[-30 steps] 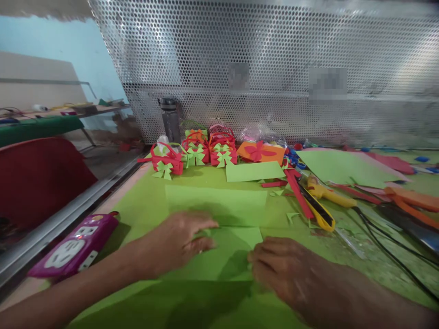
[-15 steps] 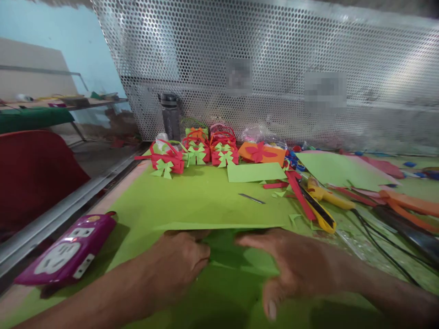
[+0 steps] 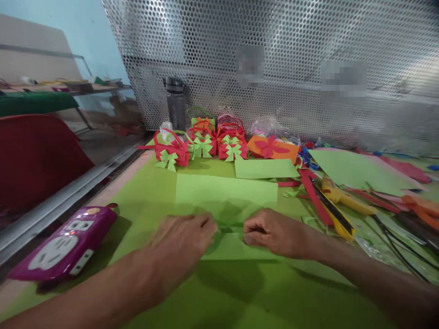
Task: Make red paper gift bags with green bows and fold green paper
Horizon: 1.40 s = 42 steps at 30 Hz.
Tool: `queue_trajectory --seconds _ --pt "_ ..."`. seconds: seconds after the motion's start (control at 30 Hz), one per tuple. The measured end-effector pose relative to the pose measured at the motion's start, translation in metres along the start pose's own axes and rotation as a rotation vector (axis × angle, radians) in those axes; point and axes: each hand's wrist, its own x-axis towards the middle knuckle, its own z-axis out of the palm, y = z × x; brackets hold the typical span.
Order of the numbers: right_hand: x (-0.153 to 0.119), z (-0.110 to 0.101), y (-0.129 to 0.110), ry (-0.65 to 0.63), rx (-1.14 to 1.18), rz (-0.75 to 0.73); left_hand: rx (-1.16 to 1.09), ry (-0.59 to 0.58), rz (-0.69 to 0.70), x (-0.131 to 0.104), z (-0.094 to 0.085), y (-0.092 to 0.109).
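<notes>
A light green paper sheet [image 3: 226,189] lies before me on the darker green work surface, with a crease running crosswise between my hands. My left hand [image 3: 187,235] is slightly blurred, its fingers curled together on the sheet's left part at the crease. On the right side, my right hand [image 3: 270,232] pinches the paper at the same crease, thumb below and bent forefinger above. The fingertips of both hands partly cover the fold. Just beyond the sheet lies a green paper strip [image 3: 265,169].
Small red paper baskets with green bows [image 3: 171,153] stand at the back, near a dark bottle [image 3: 176,105]. A purple power strip [image 3: 65,244] sits at left. A yellow utility knife [image 3: 334,212] and yellow glue gun [image 3: 346,198] lie at right, before perforated metal sheeting [image 3: 212,59].
The green sheet has come down flat, showing its crease and covering the loose blade. My right hand has gone from spread fingers to a pinch. The view has shifted slightly.
</notes>
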Motion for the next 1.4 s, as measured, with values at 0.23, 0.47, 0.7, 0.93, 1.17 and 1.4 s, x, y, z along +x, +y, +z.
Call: queue_trajectory --seconds 0.23,0.47,0.7,0.93,1.17,1.4 --pt "0.008 0.008 -0.002 0.119 -0.147 0.034 0.246 0.503 0.087 -0.013 0.031 0.025" --pt "0.0 0.022 -0.003 0.204 -0.357 0.025 0.044 0.199 0.211 -0.011 0.038 0.027" --pt "0.006 0.022 0.007 0.221 -0.362 -0.027 0.025 0.179 0.172 -0.011 0.05 0.022" --pt "0.012 0.026 0.021 0.329 -0.353 -0.072 0.036 0.256 0.13 -0.014 0.06 0.021" --pt "0.013 0.028 0.025 0.354 -0.385 -0.141 0.02 0.229 0.137 -0.012 0.056 0.019" --pt "0.013 0.028 0.025 0.359 -0.383 -0.158 -0.04 0.198 0.129 -0.011 0.052 0.019"
